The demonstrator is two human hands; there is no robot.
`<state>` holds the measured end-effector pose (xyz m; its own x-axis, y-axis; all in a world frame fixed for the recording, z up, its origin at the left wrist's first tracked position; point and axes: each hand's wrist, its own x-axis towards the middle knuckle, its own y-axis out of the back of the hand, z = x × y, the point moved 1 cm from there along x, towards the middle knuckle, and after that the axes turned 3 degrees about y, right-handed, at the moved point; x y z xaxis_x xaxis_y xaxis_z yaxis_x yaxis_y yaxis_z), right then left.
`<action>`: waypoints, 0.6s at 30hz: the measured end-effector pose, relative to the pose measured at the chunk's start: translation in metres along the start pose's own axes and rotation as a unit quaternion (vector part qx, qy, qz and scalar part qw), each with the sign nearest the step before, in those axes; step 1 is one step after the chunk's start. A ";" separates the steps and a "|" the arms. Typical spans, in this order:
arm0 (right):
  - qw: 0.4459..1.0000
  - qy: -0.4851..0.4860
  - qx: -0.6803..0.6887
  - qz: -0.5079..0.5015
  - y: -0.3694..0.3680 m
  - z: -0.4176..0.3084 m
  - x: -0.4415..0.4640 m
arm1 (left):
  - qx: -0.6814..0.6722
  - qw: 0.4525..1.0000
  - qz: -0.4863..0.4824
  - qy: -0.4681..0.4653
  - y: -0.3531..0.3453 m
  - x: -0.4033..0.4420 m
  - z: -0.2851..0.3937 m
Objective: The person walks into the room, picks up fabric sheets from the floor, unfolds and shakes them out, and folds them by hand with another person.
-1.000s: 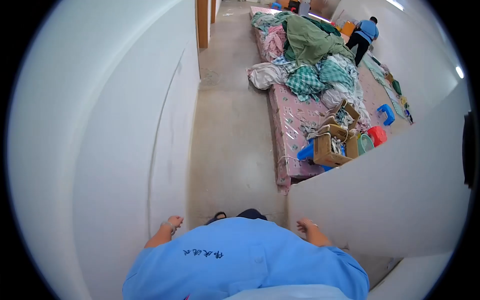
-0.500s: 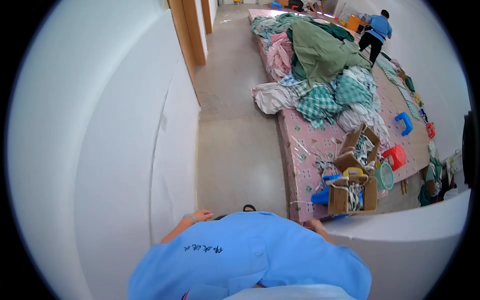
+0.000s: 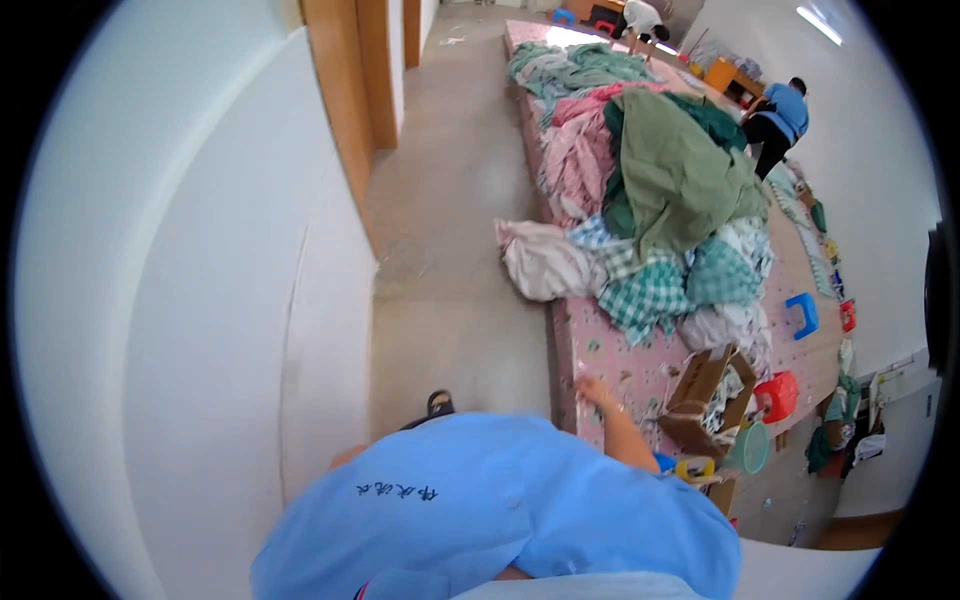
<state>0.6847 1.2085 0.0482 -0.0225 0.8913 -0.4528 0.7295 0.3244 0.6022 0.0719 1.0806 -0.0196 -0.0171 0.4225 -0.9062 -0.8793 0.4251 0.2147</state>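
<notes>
My right hand (image 3: 594, 391) reaches forward over the near edge of a low platform covered in pink patterned sheeting (image 3: 590, 345). It appears loosely open, with nothing seen in it, slightly blurred. Of my left hand (image 3: 348, 456) only a bit of skin shows beside the left wall; its fingers are hidden behind my blue shirt. Ahead of my right hand lies a big heap of cloth: a white bundle (image 3: 545, 262), a green checked cloth (image 3: 645, 300), a pink cloth (image 3: 580, 165) and a large olive-green sheet (image 3: 680, 170). An open cardboard box (image 3: 690, 405) with cloth strips stands to its right.
Grey floor (image 3: 440, 250) runs ahead between the white wall (image 3: 220, 280) and the platform. A red stool (image 3: 777, 397), a green basket (image 3: 750, 447) and a blue stool (image 3: 802, 315) are at right. Farther off, a person in blue (image 3: 785, 115) and another in white (image 3: 642, 20) bend over.
The view has moved forward along the platform, so the boxes and cloth heap are nearer. My right hand has swung forward; my left has drawn back mostly out of sight.
</notes>
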 end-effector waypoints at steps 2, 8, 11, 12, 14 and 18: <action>0.964 -0.226 0.041 -0.137 0.007 0.023 0.000 | 0.023 1.000 -0.006 -0.006 0.034 0.027 0.066; 0.850 -0.426 0.305 0.065 0.037 0.031 0.001 | -0.004 0.992 0.076 -0.100 0.144 0.081 0.325; 0.800 -0.470 0.368 0.060 0.046 0.053 0.055 | -0.020 0.981 0.100 -0.166 0.173 0.126 0.438; 0.795 -0.476 0.372 0.047 0.053 0.058 0.084 | -0.020 0.981 0.097 -0.167 0.175 0.145 0.461; 0.795 -0.478 0.372 0.022 0.074 0.060 0.158 | -0.047 0.982 0.066 -0.172 0.183 0.181 0.515; 0.820 -0.432 0.375 0.011 0.164 0.026 0.352 | -0.045 0.996 0.004 -0.081 0.180 0.207 0.601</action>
<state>0.8137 1.5676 -0.0299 0.2521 0.2324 -0.9394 0.9461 -0.2633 0.1888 0.1964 1.7254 0.0504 0.0462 0.5527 -0.8321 -0.9190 0.3500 0.1814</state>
